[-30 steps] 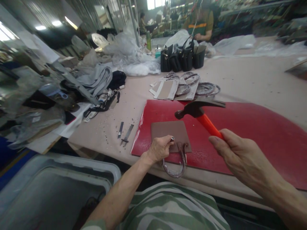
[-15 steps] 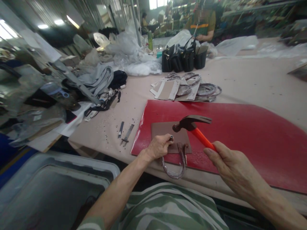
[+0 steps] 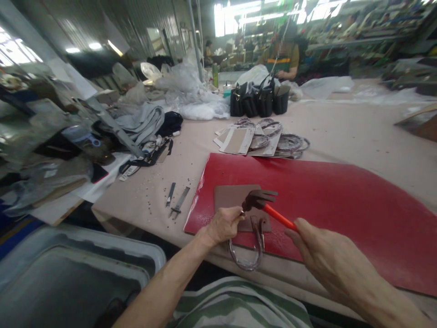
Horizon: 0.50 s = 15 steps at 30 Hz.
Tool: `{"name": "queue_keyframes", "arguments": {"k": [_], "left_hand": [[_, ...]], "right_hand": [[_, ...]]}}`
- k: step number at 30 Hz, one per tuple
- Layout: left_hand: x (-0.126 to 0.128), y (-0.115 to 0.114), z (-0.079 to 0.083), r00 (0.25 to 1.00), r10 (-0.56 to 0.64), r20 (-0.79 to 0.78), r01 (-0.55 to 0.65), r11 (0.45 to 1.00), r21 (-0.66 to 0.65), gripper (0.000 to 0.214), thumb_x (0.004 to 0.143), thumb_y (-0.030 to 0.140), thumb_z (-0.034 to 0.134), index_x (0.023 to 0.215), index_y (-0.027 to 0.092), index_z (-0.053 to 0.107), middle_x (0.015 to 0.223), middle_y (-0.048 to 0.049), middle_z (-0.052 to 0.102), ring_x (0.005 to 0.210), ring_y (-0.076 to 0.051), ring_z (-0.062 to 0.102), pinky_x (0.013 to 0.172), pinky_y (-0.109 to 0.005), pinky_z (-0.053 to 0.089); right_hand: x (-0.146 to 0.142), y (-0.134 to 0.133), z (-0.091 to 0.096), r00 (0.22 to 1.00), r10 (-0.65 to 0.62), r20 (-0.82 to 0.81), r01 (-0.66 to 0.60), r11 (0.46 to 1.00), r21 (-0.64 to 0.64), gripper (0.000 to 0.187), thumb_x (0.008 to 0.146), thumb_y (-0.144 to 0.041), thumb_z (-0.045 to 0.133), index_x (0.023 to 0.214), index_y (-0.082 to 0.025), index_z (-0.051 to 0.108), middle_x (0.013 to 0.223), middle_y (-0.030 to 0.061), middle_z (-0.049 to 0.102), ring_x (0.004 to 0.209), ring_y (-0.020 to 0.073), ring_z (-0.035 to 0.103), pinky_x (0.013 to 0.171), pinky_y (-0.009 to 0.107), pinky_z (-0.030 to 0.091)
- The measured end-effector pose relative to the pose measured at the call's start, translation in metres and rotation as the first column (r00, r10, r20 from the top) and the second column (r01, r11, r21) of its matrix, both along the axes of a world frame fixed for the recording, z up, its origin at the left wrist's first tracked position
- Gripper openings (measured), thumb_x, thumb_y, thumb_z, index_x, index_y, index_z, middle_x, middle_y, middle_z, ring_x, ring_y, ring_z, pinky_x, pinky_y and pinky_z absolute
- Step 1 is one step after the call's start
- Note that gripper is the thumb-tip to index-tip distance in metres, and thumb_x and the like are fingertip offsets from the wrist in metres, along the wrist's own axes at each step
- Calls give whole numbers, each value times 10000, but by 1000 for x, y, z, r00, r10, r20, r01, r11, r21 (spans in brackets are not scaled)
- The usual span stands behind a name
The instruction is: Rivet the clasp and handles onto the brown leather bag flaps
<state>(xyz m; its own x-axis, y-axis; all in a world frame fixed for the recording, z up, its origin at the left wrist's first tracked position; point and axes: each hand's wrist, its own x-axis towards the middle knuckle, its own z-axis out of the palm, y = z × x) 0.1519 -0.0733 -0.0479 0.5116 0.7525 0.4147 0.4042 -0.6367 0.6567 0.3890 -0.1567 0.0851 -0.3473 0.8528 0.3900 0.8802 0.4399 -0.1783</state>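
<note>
My left hand (image 3: 223, 224) is closed round a small metal punch (image 3: 242, 212), of which only the top end shows. It stands over a brown leather panel (image 3: 228, 196) lying on a red mat (image 3: 324, 205). A plastic-wrapped handle (image 3: 246, 264) is joined to the panel's near side and hangs past the mat's edge. In my right hand (image 3: 317, 243) is a claw hammer (image 3: 273, 213) with an orange shaft. Its dark head is at the top of the punch, touching or nearly so.
Left of the mat lie a metal strip (image 3: 170, 194), a caliper-like tool (image 3: 179, 203) and small scattered bits. Behind are panels with wrapped handles (image 3: 239, 139) and black bags (image 3: 246, 100). A grey plastic bin (image 3: 150, 248) stands below left. A person (image 3: 283, 59) sits across the table.
My right hand has brought the hammer down and left, from above the punch to its top. My left hand keeps its place on the panel. The camera view has tilted up slightly.
</note>
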Motion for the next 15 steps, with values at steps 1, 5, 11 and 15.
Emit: {"name": "queue_keyframes", "arguments": {"k": [1,5,11,15], "left_hand": [[0,0,0,1000,3,-1,-3,1000,-5,137,952,152,478,967,189,609,878,-67,734,798,-195,724,726,-264,538],[1,2,-2,1000,9,-8,-9,999,-33,122,947,150,490,928,187,605,867,-68,725,806,-193,722,747,-264,541],[2,2,0,1000,9,-28,-10,999,-37,130,943,144,492,947,192,612,857,-62,721,780,-188,711,729,-264,540],[2,2,-1,999,17,-44,-18,999,-28,123,945,146,490,926,186,605,887,-79,729,826,-206,722,767,-283,550]], "right_hand": [[1,0,4,1000,-18,-20,18,1000,10,377,1060,-478,324,751,-273,392,448,-43,475,311,149,419,406,297,185],[0,-2,16,969,-132,-208,167,973,158,283,1055,-451,384,842,-273,437,469,-58,452,341,144,436,414,286,217],[5,5,8,998,16,56,-16,1000,2,340,1050,-417,334,747,-269,383,448,-44,455,306,135,366,432,312,146],[-1,7,11,973,-137,-186,151,986,64,297,1038,-433,363,791,-268,376,493,-56,423,340,120,350,449,290,204]]}}
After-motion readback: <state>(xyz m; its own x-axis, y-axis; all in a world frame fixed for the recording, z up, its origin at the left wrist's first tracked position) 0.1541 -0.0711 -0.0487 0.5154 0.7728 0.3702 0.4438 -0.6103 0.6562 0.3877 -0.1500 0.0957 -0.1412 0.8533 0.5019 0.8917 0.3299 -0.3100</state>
